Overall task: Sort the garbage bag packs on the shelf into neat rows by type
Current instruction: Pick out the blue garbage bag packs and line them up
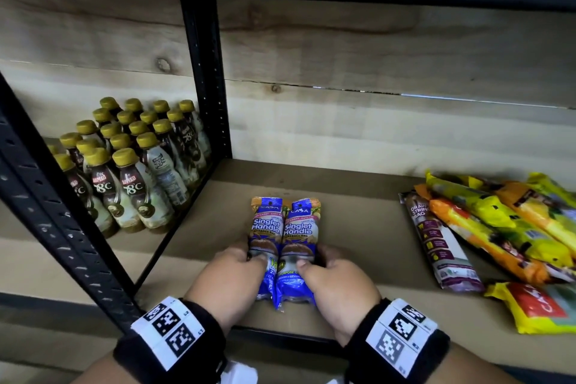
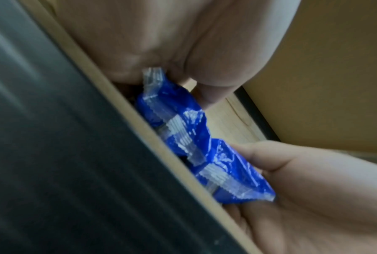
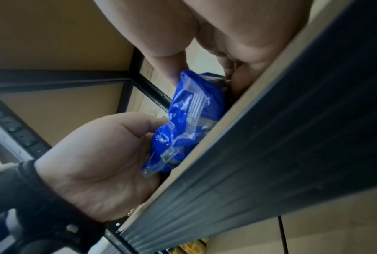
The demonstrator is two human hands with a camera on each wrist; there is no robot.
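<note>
Two blue packs [image 1: 282, 237] lie side by side near the shelf [image 1: 358, 212] front. Left hand [image 1: 232, 274] grips one, right hand [image 1: 335, 282] the other — likely squaring them into a row; unsorted pile [image 1: 505, 227] well right.

Bare left hand [image 1: 232, 271] & right hand [image 1: 339, 284], no sleeves, each w/ wide black fabric wristband [image 1: 170, 349] carrying white card printed w/ two black square tag markers, small digits at card edge, right band's [image 1: 397, 337] near marker faded grey.
</note>
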